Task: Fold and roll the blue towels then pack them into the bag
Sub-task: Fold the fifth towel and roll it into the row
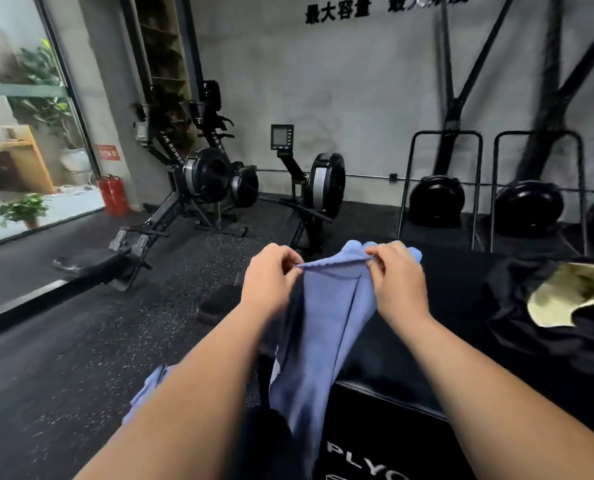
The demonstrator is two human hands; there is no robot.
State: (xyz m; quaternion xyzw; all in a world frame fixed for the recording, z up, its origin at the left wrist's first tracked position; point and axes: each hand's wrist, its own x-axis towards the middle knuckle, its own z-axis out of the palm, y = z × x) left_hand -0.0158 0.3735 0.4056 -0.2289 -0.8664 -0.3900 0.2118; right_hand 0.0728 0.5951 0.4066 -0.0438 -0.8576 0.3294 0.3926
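As left hand (267,282) and right hand (397,282) pinch towel (326,323), bag (511,292) lies open.

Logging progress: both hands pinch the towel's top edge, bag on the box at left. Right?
No: head view shows the bag on the box at right. The left hand and right hand do pinch the towel by its top edge.

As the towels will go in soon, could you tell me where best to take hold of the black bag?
Probably the near-left rim of the bag, coming from above: it lies slumped on the box with its mouth gaping upward, pale lining showing, so that edge is nearest.
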